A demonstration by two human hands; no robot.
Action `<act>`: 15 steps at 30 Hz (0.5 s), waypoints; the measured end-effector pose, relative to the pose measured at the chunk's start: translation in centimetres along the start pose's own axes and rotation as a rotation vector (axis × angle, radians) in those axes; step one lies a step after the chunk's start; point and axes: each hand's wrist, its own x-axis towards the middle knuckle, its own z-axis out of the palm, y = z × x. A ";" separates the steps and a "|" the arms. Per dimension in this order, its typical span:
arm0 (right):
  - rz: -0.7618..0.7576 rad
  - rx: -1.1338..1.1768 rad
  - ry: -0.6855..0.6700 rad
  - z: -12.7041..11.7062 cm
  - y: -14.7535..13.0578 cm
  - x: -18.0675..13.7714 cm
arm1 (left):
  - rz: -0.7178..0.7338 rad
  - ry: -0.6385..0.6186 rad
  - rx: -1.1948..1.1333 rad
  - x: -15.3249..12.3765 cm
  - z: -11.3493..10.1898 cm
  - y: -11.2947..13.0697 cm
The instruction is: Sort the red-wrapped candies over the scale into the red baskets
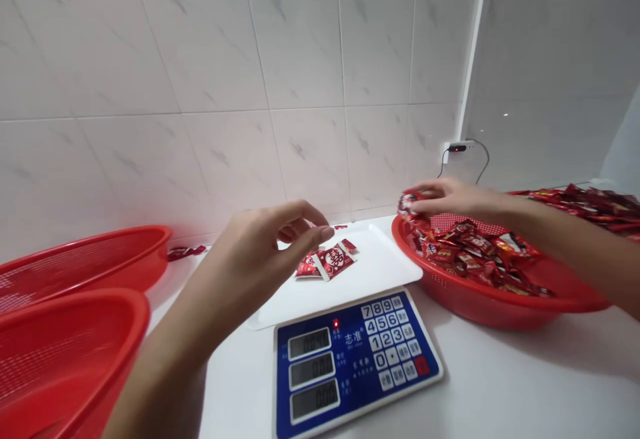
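Observation:
My left hand (273, 239) hovers above the white scale tray (380, 262), its thumb and forefinger curved with a narrow gap between the tips and nothing visible in them. Just beneath it, a few red-and-white wrapped candy packets (337, 261) lie on the tray. My right hand (445, 200) pinches a red wrapped candy packet (409, 205), slightly blurred, over the left rim of a red plastic basket (500, 312). That basket holds many small red packets (465, 249). In front of the tray is the scale's blue keypad panel (357, 365); its display digits are hard to read.
Two red baskets (125, 312) stand at the left, with a dark red packet (186, 252) beside them near the wall. Behind the right basket is another heap of red packets (590, 205). A power socket (459, 149) with cables is on the tiled wall.

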 end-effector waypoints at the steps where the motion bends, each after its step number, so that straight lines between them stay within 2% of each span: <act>1: 0.004 0.006 -0.050 1.6 -0.9 -0.1 | -0.004 -0.002 0.009 0.0 0.0 0.0; 3: -0.008 -0.084 -0.151 4.6 -2.2 -0.2 | -0.004 -0.008 0.028 0.0 0.1 0.0; 5: -0.104 -0.228 -0.238 6.9 -2.8 0.0 | 0.004 -0.017 0.034 0.0 0.3 0.1; 7: -0.221 -0.274 -0.314 8.2 -2.9 0.4 | 0.013 -0.029 0.029 0.0 0.5 0.2; 9: -0.312 -0.230 -0.359 8.5 -3.0 0.8 | 0.016 -0.036 0.023 0.0 0.6 0.3; 11: -0.377 -0.193 -0.329 8.1 -3.3 0.9 | 0.021 -0.033 0.018 -0.1 0.6 0.4; 15: -0.452 -0.215 -0.114 6.6 -4.2 0.5 | 0.039 -0.014 0.015 -0.2 0.5 0.5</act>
